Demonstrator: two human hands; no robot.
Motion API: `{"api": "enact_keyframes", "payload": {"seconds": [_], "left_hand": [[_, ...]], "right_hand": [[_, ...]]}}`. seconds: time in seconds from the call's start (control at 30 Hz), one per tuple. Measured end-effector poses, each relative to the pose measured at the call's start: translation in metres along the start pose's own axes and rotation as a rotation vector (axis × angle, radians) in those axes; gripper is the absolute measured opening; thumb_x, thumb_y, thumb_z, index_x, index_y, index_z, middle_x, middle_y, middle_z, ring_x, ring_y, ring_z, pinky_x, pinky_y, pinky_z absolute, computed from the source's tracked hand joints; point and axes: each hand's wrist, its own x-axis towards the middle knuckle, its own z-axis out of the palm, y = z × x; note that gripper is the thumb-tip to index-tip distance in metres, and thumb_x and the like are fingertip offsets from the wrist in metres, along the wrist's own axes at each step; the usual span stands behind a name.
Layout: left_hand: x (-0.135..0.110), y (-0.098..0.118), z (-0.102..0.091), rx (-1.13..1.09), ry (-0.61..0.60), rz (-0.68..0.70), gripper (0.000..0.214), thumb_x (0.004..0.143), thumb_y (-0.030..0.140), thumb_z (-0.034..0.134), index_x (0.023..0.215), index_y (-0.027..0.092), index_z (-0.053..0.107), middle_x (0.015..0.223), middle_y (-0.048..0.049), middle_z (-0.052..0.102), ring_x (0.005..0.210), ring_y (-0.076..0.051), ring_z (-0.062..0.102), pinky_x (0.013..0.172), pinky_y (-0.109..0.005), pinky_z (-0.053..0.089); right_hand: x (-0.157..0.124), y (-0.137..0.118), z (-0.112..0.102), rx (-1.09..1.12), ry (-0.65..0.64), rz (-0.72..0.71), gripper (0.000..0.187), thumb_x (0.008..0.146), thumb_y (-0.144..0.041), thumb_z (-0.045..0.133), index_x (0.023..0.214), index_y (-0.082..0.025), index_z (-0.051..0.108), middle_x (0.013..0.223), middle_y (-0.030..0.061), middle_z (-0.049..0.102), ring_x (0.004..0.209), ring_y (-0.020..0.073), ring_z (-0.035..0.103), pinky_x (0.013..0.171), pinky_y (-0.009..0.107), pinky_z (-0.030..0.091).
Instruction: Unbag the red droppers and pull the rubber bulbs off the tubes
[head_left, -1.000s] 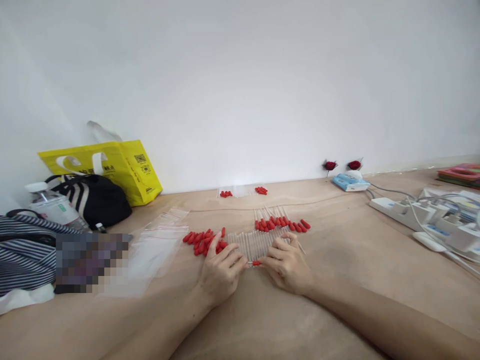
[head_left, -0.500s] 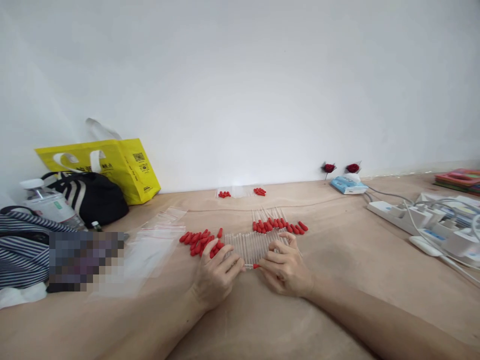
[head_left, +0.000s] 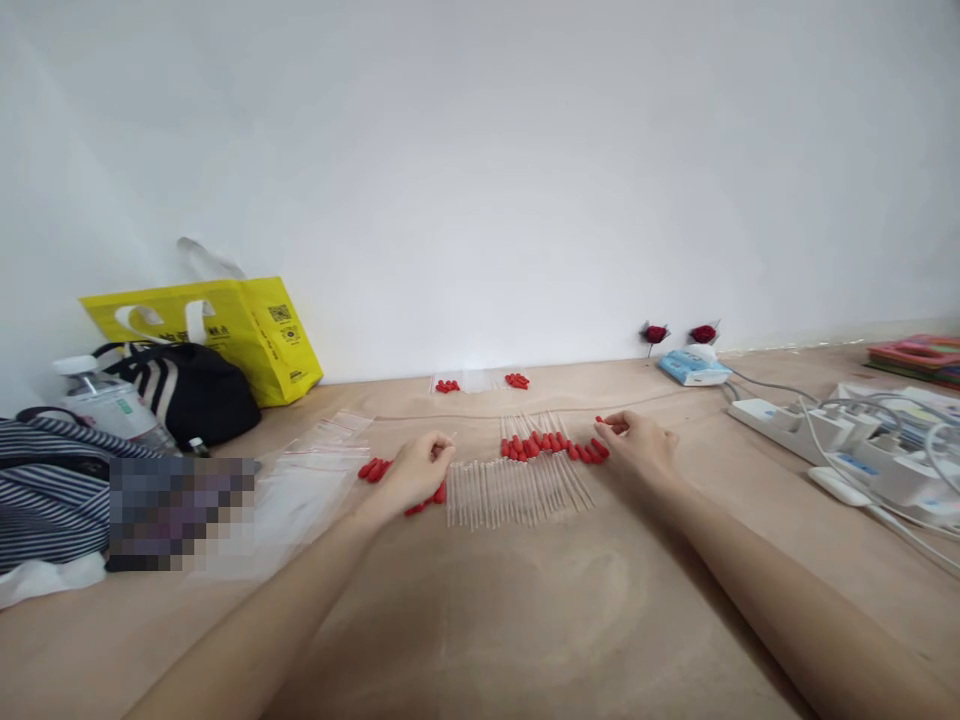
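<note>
My left hand is closed in a pinch above a pile of red rubber bulbs, which it partly covers. A thin clear tip, seemingly of a tube, shows at its fingertips; the rest is hidden. My right hand pinches a red rubber bulb; whether a tube is fixed to it does not show. Just left of that hand lies a row of red bulbs, with thin clear tubes reaching back from several of them. Loose clear tubes lie side by side between my hands.
Flat clear zip bags lie at left, beside a striped cloth, bottle, black bag and yellow bag. Small red-bulb bundles lie by the wall. At right are a tissue pack and cabled power strip.
Both hands have moved apart from the near edge of the loose tubes. My left hand went back and left over the bulb pile; my right went back and right beside the row.
</note>
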Motion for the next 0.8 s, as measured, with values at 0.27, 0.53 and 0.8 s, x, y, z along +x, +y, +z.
{"api": "enact_keyframes", "payload": {"seconds": [0.27, 0.53, 0.8], "left_hand": [[0.016, 0.020, 0.013, 0.406, -0.098, -0.001, 0.022, 0.067, 0.011, 0.052, 0.088, 0.012, 0.060, 0.091, -0.0144, 0.066, 0.085, -0.023, 0.061, 0.066, -0.026, 0.044], [0.010, 0.024, 0.020, 0.565, -0.163, 0.032, 0.024, 0.071, 0.008, 0.045, 0.087, 0.010, 0.062, 0.091, -0.0185, 0.065, 0.085, -0.026, 0.063, 0.066, -0.029, 0.046], [0.012, 0.019, 0.023, 0.591, -0.165, 0.032, 0.024, 0.074, 0.009, 0.043, 0.089, 0.010, 0.061, 0.091, -0.0192, 0.065, 0.084, -0.026, 0.063, 0.065, -0.029, 0.047]], "right_hand": [[0.010, 0.017, 0.003, -0.180, -0.153, 0.114, 0.030, 0.072, -0.047, 0.047, 0.074, -0.024, 0.067, 0.073, 0.0054, 0.066, 0.079, 0.0256, 0.057, 0.080, 0.045, 0.028], [0.011, 0.017, 0.004, -0.223, -0.141, 0.094, 0.040, 0.077, -0.049, 0.039, 0.063, -0.023, 0.067, 0.067, 0.0076, 0.065, 0.076, 0.0259, 0.058, 0.077, 0.045, 0.028], [-0.015, -0.013, 0.015, -0.138, -0.015, -0.284, 0.034, 0.078, -0.047, 0.042, 0.074, -0.025, 0.068, 0.075, 0.0043, 0.067, 0.079, 0.0211, 0.053, 0.078, 0.039, 0.022]]}}
